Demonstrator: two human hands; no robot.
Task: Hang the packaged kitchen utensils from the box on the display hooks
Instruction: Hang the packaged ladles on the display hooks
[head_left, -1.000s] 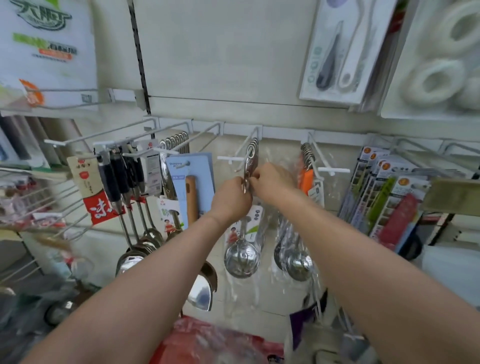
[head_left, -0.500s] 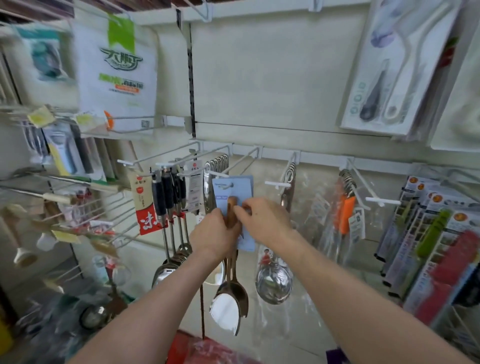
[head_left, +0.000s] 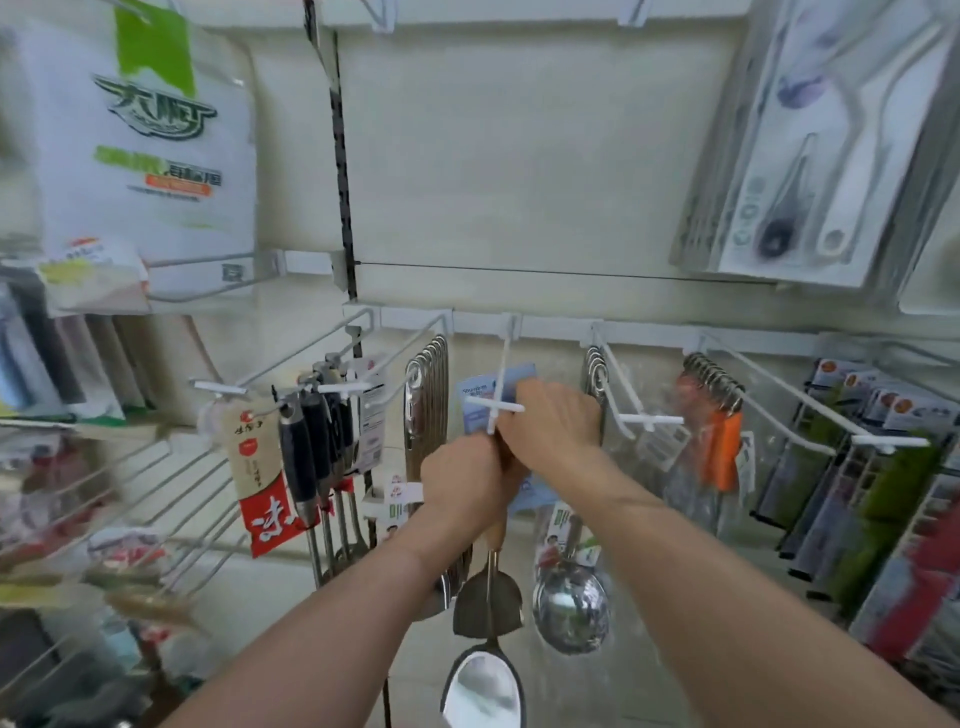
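Head view: a blue-carded spatula (head_left: 487, 603) sits just below the tip of the middle hook (head_left: 496, 408); bagged ladles (head_left: 570, 608) hang right of that hook; the left hand (head_left: 462, 488) curls round the spatula's wooden handle; the right hand (head_left: 553, 431) grips its card beside the hook.

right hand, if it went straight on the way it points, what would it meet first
Likely the blue backing card by the white display hook, at the fingertips of the right hand; depth is unclear.

Cream wall panel (head_left: 519, 171) (evenly lit) stands beside 1 black slotted upright (head_left: 340, 156), white rail (head_left: 550, 330) below.
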